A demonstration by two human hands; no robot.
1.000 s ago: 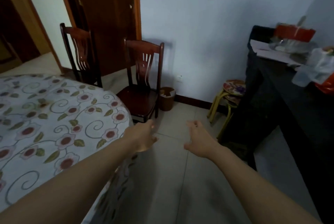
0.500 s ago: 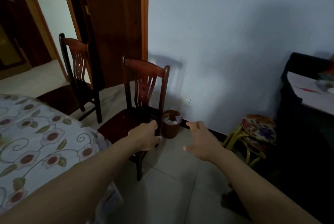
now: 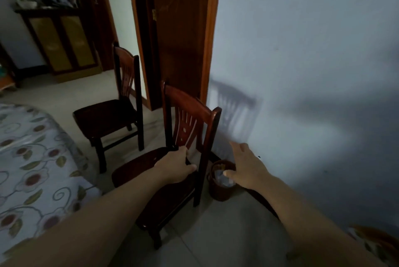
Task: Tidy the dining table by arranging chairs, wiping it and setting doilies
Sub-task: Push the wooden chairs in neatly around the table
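Beside the pale wall, seen from the head camera, the near chair (image 3: pixel 172 159) stands on the tiled floor (image 3: pixel 216 234) between the desk (image 3: pixel 32 159) and a small brown waste bin (image 3: pixel 220 182). Its back is turned toward the wall. The left hand (image 3: pixel 177 166) is curled around the rear edge of the seat, at the foot of the slatted backrest. The right hand (image 3: pixel 246 166) hangs spread and empty above the bin, just beside the chair's right post, touching nothing.

This chair looks like solid, varnished dark wood: rigid, fairly heavy, with a smooth and possibly slick finish. Its thin fanned slats seem the weakest part. Better holds would probably be the curved top rail or the stout side post, paired with the seat edge.

A second, similar chair (image 3: pixel 112 113) stands farther back near the wooden door (image 3: pixel 179 29). A glossy, soft floral cloth drapes the desk.
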